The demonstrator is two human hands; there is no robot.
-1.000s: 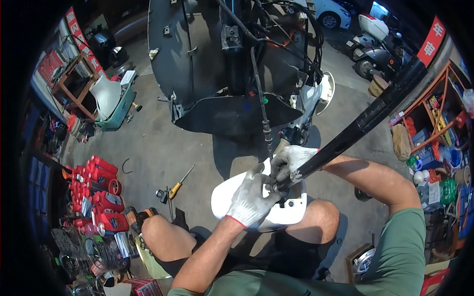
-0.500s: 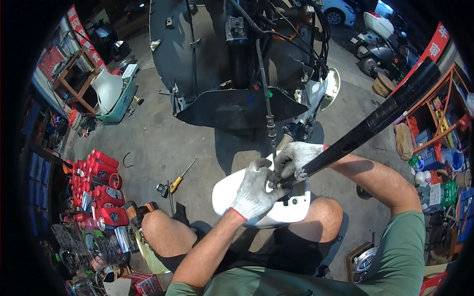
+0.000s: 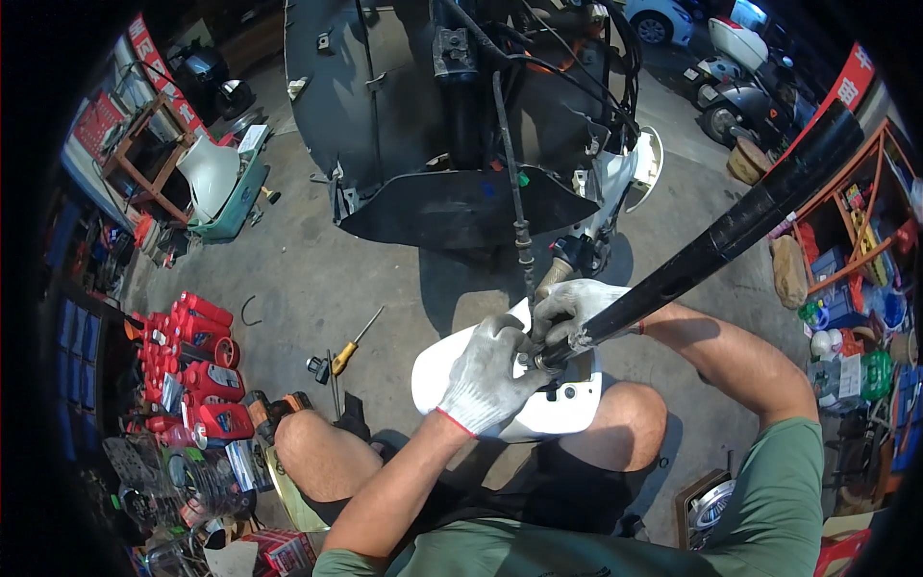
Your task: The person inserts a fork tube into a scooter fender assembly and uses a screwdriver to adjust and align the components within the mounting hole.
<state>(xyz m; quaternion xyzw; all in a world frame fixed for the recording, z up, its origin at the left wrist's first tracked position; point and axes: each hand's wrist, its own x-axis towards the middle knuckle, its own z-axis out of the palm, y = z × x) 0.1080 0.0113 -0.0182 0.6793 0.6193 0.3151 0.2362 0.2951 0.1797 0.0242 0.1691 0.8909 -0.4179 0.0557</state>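
A white plastic scooter panel (image 3: 548, 423) rests across my lap, tilted, with a few small holes near its right corner. My left hand (image 3: 488, 373), in a grey-palmed work glove, lies on it with the fingers bent toward its middle. From the right, my gloved right hand (image 3: 577, 306) meets the left one there, its fingers pressed together. What the fingertips hold is hidden. A thick black tube (image 3: 711, 245) slants across the view, and its lower end covers part of the right hand and the panel.
Ahead stands a partly stripped scooter (image 3: 471, 207) with hanging cables. A yellow-handled screwdriver (image 3: 354, 344) lies on the floor by my left knee. Several red bottles (image 3: 207, 380) crowd the left side. Cluttered shelves (image 3: 851, 255) stand at right, and a teal bin (image 3: 231, 213) sits far left.
Both hands stay at the same spot on the panel with only slight finger shifts. The black tube and the view have moved a little.
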